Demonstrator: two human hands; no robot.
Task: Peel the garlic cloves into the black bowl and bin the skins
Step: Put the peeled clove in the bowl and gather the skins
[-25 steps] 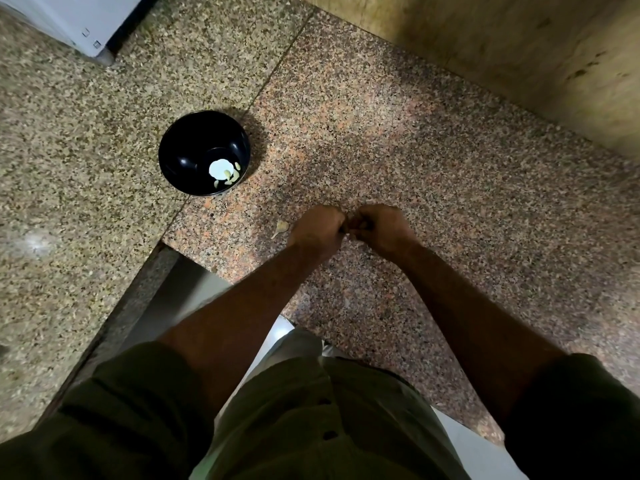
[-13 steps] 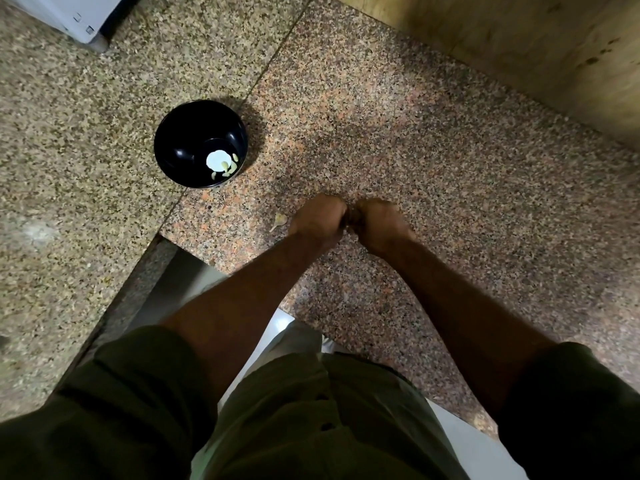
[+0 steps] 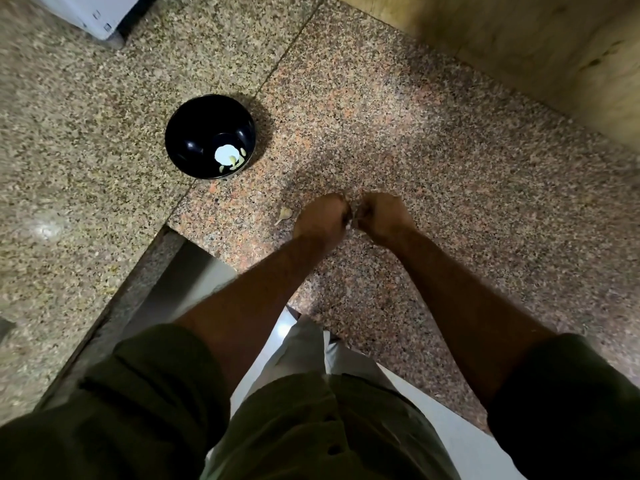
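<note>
a: what are the hands doing?

b: seen from above, the left hand (image 3: 323, 218) and the right hand (image 3: 382, 216) meet knuckle to knuckle over a speckled pinkish granite counter (image 3: 450, 188). both have their fingers curled tightly inward, pinching something small and pale (image 3: 349, 224) between them. only a sliver of it shows, so i cannot tell whether it is a clove or just skin.

a: where is the garlic?

b: one unpeeled clove (image 3: 284, 214) lies on the counter just beside the left hand, not touching it. farther up and left stands the black bowl (image 3: 194, 140), well apart from the hands. a few pale peeled pieces (image 3: 239, 160) sit at its bottom, next to a bright white glare.

a: anything else?

b: a white appliance corner (image 3: 100, 15) at the top left.
</note>
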